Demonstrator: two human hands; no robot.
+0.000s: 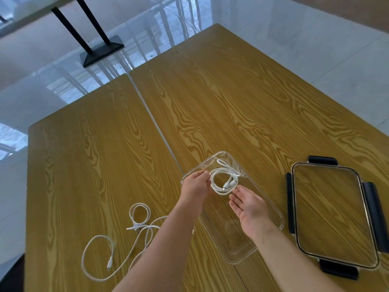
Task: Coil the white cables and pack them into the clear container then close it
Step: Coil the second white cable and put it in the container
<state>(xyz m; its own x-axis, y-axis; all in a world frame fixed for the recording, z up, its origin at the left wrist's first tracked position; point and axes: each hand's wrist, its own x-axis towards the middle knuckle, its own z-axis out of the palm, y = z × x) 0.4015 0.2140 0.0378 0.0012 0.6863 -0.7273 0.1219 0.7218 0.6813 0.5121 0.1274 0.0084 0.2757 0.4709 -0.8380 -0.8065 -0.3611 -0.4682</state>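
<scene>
A left hand (194, 184) pinches a coiled white cable (223, 182) over the clear container (271, 209), the right hand's (250, 205) grip spread at 4 o'clock.

This is looking like an office or meeting room rather than a home. Two wood-grain laminate tables (231, 98) are standing pushed together edge to edge, forming one long work surface. A glossy pale tiled floor (328, 66) is reflecting window light and railing-like bars. Farther back, another table's black metal leg (99, 45) is resting on a flat foot, with plain light walls (242, 11) running behind it.
</scene>
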